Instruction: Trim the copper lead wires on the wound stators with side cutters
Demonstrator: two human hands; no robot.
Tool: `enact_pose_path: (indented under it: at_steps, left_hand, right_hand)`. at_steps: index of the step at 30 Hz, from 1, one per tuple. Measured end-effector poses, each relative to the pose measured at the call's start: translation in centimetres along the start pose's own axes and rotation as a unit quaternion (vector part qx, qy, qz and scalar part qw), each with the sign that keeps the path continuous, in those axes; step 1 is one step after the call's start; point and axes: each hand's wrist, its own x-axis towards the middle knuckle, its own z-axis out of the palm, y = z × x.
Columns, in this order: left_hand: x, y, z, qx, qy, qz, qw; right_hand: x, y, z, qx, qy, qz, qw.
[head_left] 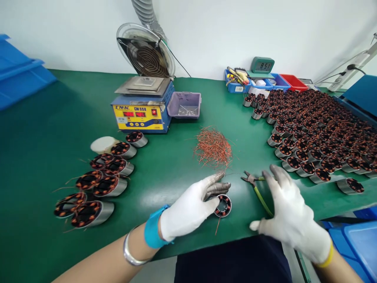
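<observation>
A small motor stator (223, 206) with copper windings lies face up on the green table, one loose wire end pointing toward me. My left hand (196, 206), in a white glove with grey fingertips, steadies it, thumb on the left rim and fingers along the far side. To the right, my gloved right hand (285, 210) hovers with fingers apart over the handles of green-handled wire cutters (250, 179); it looks slightly blurred. The cutters' jaws point left. Beyond my left hand is a loose pile of copper wire clippings (213, 147).
Several stators (108, 185) stand at left, many more (318, 129) at right. A blue and yellow solder pot unit (140, 118) sits at the back beside a purple tray (184, 106). Small bins (238, 87) and a digital clock (262, 65) line the wall. Blue crates (359, 243) stand lower right.
</observation>
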Motion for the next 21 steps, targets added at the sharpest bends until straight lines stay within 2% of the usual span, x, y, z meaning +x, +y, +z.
enact_pose_path:
  at_steps: [3,6,10,14,17,19,21]
  left_hand:
    - [-0.1,-0.1,-0.3,-0.013,-0.015,0.003,1.0]
    - [0.0,-0.2,-0.3,-0.027,-0.019,0.017,0.999]
    - [0.1,-0.3,-0.1,-0.027,-0.015,0.024,0.999]
    - [0.1,-0.3,-0.1,-0.023,-0.006,0.026,0.999]
    - [0.0,-0.4,0.0,-0.022,0.0,0.03,0.999]
    - [0.0,-0.4,0.0,-0.022,0.002,0.035,0.999]
    - [0.0,-0.3,0.0,-0.017,0.003,0.04,0.999]
  right_hand:
    - [-0.3,3.7,0.0,-0.032,-0.071,0.007,0.997]
    - [-0.7,5.1,-0.3,-0.04,-0.105,-0.044,0.993]
    - [-0.8,4.7,-1.2,-0.079,-0.103,-0.069,0.989]
    - [0.1,3.3,-1.8,-0.146,-0.129,-0.058,0.979]
    - [1.1,2.5,-1.4,-0.194,-0.14,-0.028,0.971]
    - [1.7,2.5,-0.8,-0.191,-0.108,-0.03,0.975]
    - [2.0,2.9,-0.1,-0.143,-0.047,-0.073,0.986]
